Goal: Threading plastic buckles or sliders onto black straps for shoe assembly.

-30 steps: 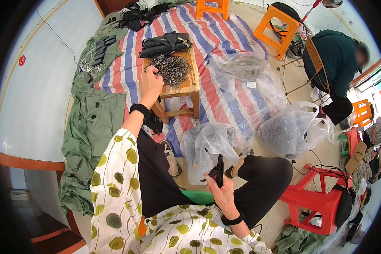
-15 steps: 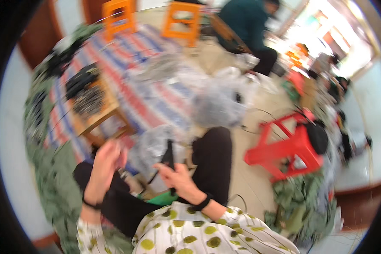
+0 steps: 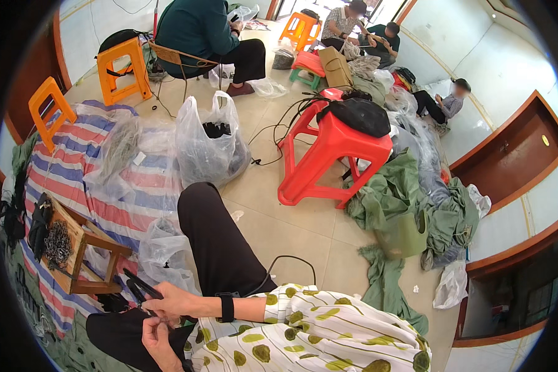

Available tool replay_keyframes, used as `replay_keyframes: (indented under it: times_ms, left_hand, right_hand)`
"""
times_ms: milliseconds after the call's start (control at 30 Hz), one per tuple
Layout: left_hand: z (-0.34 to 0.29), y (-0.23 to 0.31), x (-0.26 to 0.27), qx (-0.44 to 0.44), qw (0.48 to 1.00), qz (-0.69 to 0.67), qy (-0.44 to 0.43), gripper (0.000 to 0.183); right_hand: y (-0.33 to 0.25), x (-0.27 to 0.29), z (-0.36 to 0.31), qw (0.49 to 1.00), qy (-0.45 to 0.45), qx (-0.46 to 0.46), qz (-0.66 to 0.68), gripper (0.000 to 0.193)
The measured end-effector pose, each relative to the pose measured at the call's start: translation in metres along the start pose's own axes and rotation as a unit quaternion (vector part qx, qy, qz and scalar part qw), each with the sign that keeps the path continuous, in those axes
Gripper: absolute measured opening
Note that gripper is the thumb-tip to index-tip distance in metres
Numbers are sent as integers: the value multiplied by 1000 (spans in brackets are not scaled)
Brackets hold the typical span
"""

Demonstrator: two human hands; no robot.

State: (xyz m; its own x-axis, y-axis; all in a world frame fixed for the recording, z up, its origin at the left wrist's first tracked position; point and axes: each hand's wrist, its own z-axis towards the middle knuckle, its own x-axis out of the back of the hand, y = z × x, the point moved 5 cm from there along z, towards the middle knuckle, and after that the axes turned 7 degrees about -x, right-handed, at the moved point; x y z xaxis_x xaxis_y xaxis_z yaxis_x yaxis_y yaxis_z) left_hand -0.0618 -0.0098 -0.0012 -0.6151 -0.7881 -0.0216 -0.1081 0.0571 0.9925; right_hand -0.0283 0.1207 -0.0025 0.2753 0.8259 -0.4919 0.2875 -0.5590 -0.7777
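Note:
My right hand (image 3: 172, 301), with a black band on its wrist, is closed around a narrow black strap-like piece (image 3: 141, 285). The piece sticks out past the fingers in two dark strips; its exact kind is unclear. Just below, my left hand (image 3: 157, 340) is curled in close to the right fingers, its fingertips bent together; what they hold, if anything, is hidden. Both hands are above my lap, over my black-trousered leg (image 3: 220, 248). Beyond them to the left stands a small wooden stool (image 3: 87, 266) bearing a heap of small dark pieces (image 3: 58, 245) and a black bundle (image 3: 39, 224).
A striped sheet (image 3: 74, 167) covers the floor at left. Ahead stand a filled clear plastic bag (image 3: 208, 146) and a red stool (image 3: 335, 155) carrying a black bag (image 3: 356, 116). Green cloth (image 3: 390, 186) is heaped at right. Several people sit farther off, one in dark green (image 3: 192, 31).
The view has swung to the right, so the stools and sheet sit farther left. My hands, apart before, are now close together, and the black piece is still in my right hand.

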Motion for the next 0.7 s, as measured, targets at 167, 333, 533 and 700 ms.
replay_keyframes:
  times_ms: [167,333,533,700]
  left_hand:
    - [-12,14,16,-50,992,30,112,6]
    - [9,39,11,-47,982,-91,158,9]
    - [-1,29,15,-29,967,-178,179,18]
    - [-1,18,14,-5,970,-175,169,16]
  right_hand:
    - [12,-4,10,996,73,37,-23,20]
    - [-10,6,-2,989,118,30,-85,14]
    - [-18,-14,-9,998,22,45,-35,22]
    - [-13,-12,-6,998,12,15,-51,21]
